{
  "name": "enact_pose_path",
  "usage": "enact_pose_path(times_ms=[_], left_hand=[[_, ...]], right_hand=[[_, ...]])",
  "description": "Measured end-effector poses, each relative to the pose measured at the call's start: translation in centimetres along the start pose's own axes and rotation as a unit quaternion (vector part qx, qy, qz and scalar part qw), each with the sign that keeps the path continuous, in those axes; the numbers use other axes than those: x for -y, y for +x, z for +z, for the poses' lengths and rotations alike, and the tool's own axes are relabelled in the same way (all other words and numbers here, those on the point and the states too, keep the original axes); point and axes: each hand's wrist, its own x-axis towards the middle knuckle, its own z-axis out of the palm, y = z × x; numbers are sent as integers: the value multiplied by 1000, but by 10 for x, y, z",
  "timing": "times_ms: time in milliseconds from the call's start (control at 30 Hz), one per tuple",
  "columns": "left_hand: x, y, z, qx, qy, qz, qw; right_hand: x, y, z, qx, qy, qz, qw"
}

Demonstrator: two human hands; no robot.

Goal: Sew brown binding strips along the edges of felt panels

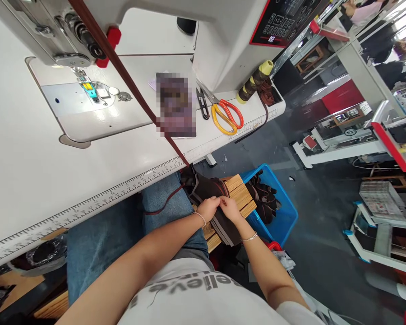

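My left hand (208, 208) and my right hand (229, 208) meet at their fingertips, both closed in a pinch. Anything between the fingers is too small or too hidden to make out. Right under them lies a stack of dark fabric pieces (227, 228), its layered edges fanned toward my body. More dark fabric (206, 187) spreads just beyond the hands. These pieces rest on a slatted wooden bench (241, 192) beside my leg. A brown binding strip (135, 88) runs down past the sewing machine and over the table edge toward the dark fabric.
A sewing machine (219, 31) stands on the white table (88, 180). Orange-and-red-handled scissors (225, 118), black thread snips (203, 104) and a thread cone (255, 81) lie near its right end. A blue crate (286, 216) of dark pieces sits on the floor beyond the bench.
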Motion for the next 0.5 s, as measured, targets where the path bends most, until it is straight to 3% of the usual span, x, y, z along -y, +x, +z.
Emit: enact_pose_path(times_ms=[133, 233, 500], left_hand=[[-2, -3, 0, 1, 24, 24, 999], [-4, -3, -1, -6, 28, 28, 999], [-1, 4, -5, -63, -21, -14, 998]], right_hand=[[2, 14, 1, 57, 88, 23, 994], [6, 20, 3, 49, 155, 51, 985], [17, 15, 9, -121, 286, 78, 947]])
